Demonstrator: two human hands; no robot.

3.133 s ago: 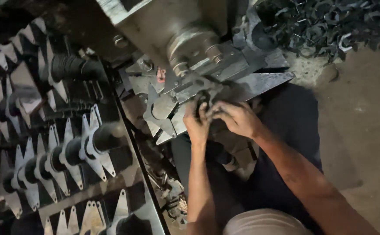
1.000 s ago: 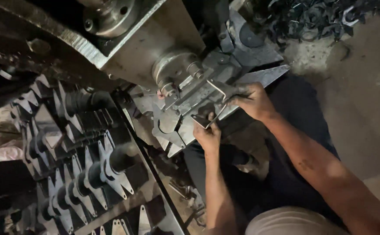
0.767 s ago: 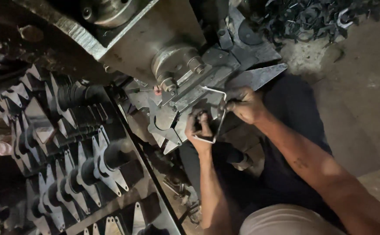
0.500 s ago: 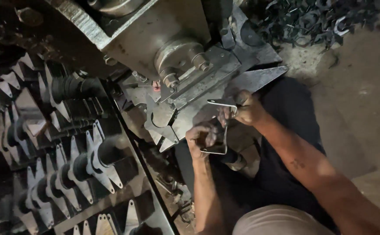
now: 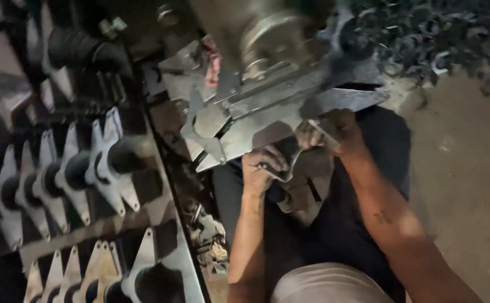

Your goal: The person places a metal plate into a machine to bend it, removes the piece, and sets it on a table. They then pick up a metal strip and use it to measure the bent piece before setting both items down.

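Note:
A thin bent metal rod (image 5: 293, 161) hangs just below the front of a grey metal machine (image 5: 256, 106). My left hand (image 5: 263, 168) grips its lower end. Up by the machine's flat plate (image 5: 346, 100), my right hand (image 5: 337, 132) holds its upper end. The picture is blurred, so the rod's exact shape is hard to make out. Both forearms reach up from the bottom of the view, over my dark trousers (image 5: 340, 224).
Rows of pointed metal brackets with dark tubes (image 5: 87, 168) stand in racks on the left. A heap of dark metal pieces (image 5: 436, 39) lies at the top right. Bare dusty floor (image 5: 469, 185) runs down the right side. Small scraps (image 5: 208, 235) lie beside the racks.
Both hands have drawn the bent rod down and away from the machine's front. The view has swung, and the machine now sits higher in the picture.

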